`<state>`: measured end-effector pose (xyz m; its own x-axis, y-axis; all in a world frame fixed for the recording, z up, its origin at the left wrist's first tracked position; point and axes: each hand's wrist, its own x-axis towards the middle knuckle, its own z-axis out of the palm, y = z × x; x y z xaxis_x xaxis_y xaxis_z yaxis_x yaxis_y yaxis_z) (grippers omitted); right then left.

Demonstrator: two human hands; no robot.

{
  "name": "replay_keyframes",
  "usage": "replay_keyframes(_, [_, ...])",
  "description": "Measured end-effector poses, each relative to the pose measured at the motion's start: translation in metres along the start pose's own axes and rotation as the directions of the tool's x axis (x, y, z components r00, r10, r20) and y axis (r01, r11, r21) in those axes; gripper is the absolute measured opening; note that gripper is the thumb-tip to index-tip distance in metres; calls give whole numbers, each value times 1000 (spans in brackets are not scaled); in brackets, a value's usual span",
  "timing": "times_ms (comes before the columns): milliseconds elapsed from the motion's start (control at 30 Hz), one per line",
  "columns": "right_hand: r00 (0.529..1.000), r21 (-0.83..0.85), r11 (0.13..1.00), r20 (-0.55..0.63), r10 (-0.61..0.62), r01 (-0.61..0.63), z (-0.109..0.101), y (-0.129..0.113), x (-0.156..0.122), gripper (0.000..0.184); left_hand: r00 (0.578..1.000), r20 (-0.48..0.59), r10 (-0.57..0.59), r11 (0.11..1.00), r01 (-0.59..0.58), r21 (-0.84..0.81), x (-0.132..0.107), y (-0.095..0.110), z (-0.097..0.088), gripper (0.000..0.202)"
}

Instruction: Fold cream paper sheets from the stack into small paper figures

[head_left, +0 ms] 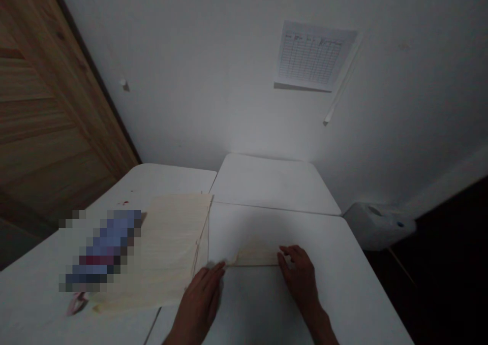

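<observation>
A small cream strip of cloth or paper (256, 257) lies on the white table (343, 284) in front of me. My left hand (202, 296) rests flat beside its left end, fingers stretched out and touching the end. My right hand (301, 276) presses on its right end with the fingers curled down onto it. A larger cream sheet (168, 248) with fine lines lies to the left, a thin string (204, 233) along its right edge.
A pixelated bluish patch (101, 248) covers something on the large sheet's left. Several white tables are pushed together against a white wall with a pinned printed sheet (314, 55). A wooden door (41, 116) is left; a white container (377, 223) sits right.
</observation>
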<state>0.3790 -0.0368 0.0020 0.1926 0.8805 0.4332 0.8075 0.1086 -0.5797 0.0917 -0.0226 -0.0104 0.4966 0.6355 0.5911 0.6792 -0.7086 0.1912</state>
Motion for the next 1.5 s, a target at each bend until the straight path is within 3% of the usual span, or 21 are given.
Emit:
replay_keyframes(100, [996,-89,992,31,88,-85,-4,17,-4,25,998,-44,-50,993,45,-107,22,-13,8,28])
replay_keyframes(233, [989,-103,987,75,130,-121,0,20,-6,30,996,89,-4,991,16,-136,65,-25,29,32])
replay_keyframes(367, [982,-35,991,133,136,-132,1,11,-3,28,982,183,53,996,-40,-75,92,-17,50,29])
replay_keyframes(467, [981,-19,990,137,138,-137,0,6,-1,28,976,203,77,995,-61,-83,92,-5,57,23])
replay_keyframes(800, [981,45,993,167,97,-106,5,-3,-6,27,960,245,138,990,-129,-53,84,26,56,20])
replay_keyframes(1067, [986,30,996,151,76,-81,6,-11,-6,29,940,322,110,992,-82,-98,87,32,52,7])
replay_keyframes(1300, [977,57,995,199,71,-84,6,-15,0,38,934,347,84,994,-57,-89,87,33,51,22])
replay_keyframes(1500, [965,57,994,250,80,-97,8,-20,6,45,945,322,65,993,-29,-114,88,33,51,18])
